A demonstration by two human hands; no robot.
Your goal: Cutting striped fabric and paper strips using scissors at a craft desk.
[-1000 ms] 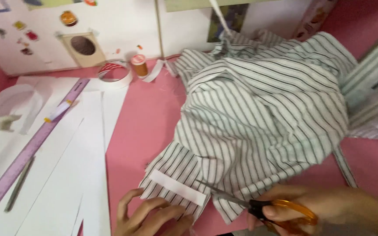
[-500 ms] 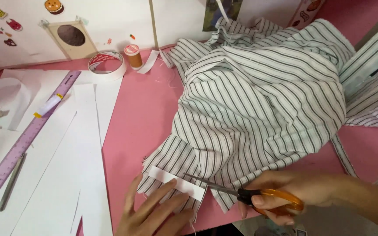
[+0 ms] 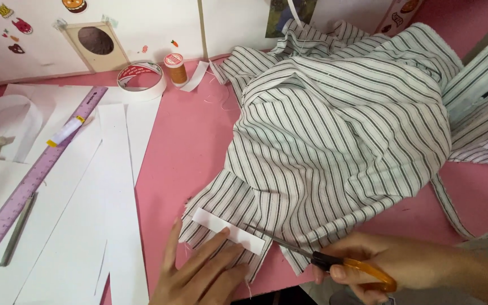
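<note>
Right hand (image 3: pixel 391 265) closed through the orange handles of a pair of scissors (image 3: pixel 323 260), thumb and fingers in the loops. Blades nearly together, tips pointing left and lying at the right end of a small white paper strip (image 3: pixel 230 230). Whether the tips are already in the cloth I cannot tell; the strip's edge hides them.

Left hand (image 3: pixel 201 271) flat and spread, holding nothing, fingers pressing down the strip and the cloth under it, just beside the blade tips.

The strip lies on a corner of striped fabric (image 3: pixel 334 130), white with dark stripes, at the near edge of the pink table (image 3: pixel 187 141). That corner shows frayed threads on its left edge. Most of the fabric is heaped up, crumpled, behind and right of the hands, reaching back to the wall, a narrow striped band trailing off at the right.

Judgement on progress: the marking-out looks done, with the paper piece placed and held as a guide. The cutting around it seems barely started; no separate cut piece of cloth shows near the hands, and the strip's long sides look uncut. Most of the trimming appears left to do.

Further out, left: long white paper sheets (image 3: pixel 86 226), a purple ruler (image 3: pixel 35 175) lying on them, a dark pencil-like tool (image 3: pixel 18 229) beside it. At the back: a roll of tape (image 3: pixel 140 79) and a spool of orange thread (image 3: pixel 175 68), near each other against the white wall panel.
</note>
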